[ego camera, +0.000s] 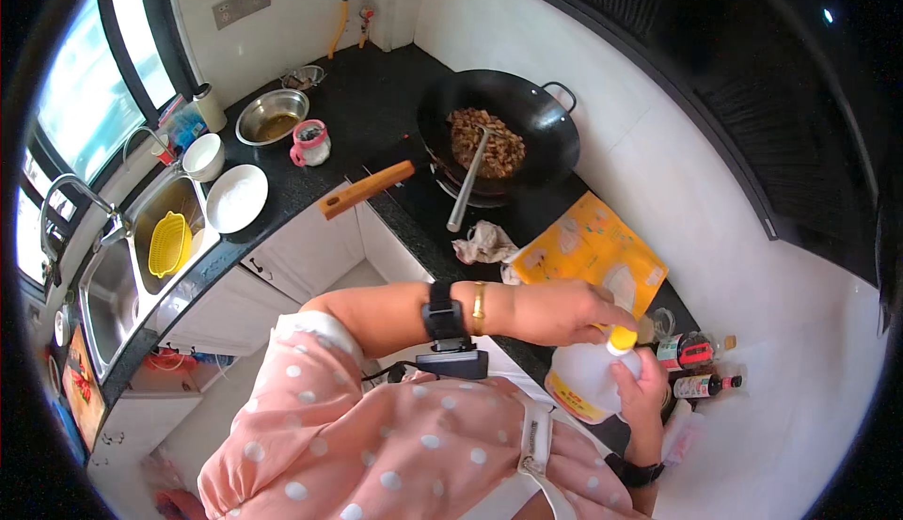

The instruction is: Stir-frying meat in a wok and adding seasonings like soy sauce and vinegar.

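My left hand reaches across to the right, its fingers on the yellow cap of a translucent white plastic jug. My right hand is closed round the jug near its neck, with the thumb just below the cap. The jug is tilted and has a yellow and red label. Beyond my hands, a black wok on the stove holds browned, chopped food. A metal spatula rests in it, handle towards me. The wok's wooden handle points left.
A yellow printed sheet and crumpled cloth lie by the wok. Sauce bottles stand at the right. Leftward are a steel bowl, a pink-lidded jar, a white plate and a sink with a yellow basket.
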{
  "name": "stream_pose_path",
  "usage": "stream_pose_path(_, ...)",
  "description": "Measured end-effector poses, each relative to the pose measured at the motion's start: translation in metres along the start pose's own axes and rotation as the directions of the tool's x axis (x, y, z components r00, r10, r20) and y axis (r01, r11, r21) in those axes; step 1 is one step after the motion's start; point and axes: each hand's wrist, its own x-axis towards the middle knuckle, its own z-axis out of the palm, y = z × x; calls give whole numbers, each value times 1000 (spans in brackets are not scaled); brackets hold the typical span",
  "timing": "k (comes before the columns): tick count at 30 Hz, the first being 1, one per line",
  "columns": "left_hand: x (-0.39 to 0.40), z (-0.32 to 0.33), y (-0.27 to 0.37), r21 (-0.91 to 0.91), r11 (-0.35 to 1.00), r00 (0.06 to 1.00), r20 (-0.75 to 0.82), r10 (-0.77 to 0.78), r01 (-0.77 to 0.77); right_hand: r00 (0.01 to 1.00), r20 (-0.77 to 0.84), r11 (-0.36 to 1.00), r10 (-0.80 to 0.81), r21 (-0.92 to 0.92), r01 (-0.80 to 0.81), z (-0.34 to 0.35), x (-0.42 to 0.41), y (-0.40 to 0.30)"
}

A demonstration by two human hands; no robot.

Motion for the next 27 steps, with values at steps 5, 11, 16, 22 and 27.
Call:
stream_pose_path(5,-66,-36,16,180,981,997,-62,-55,66,962,129,969,-242,-23,247,56,27,-46)
stream_pose_path(11,-125,-40,12,372,905,973,-180,-148,206,900,238,903,-365,-143,404,104,40,-73)
stream_pose_path(16,-148,-46,15,390,809,877,-380,-293,439,853,283,843,-439,-199,500,132,49,-96)
stream_pose_path(22,-170,-63,9,-82,809,525,-722,-451,582,860,331,805,-388,-333,491,141,61,-103)
stream_pose_path(27,-217,-70,12,-188,774,399,-769,-499,605,946,205,876,-253,-366,314,130,93,-103)
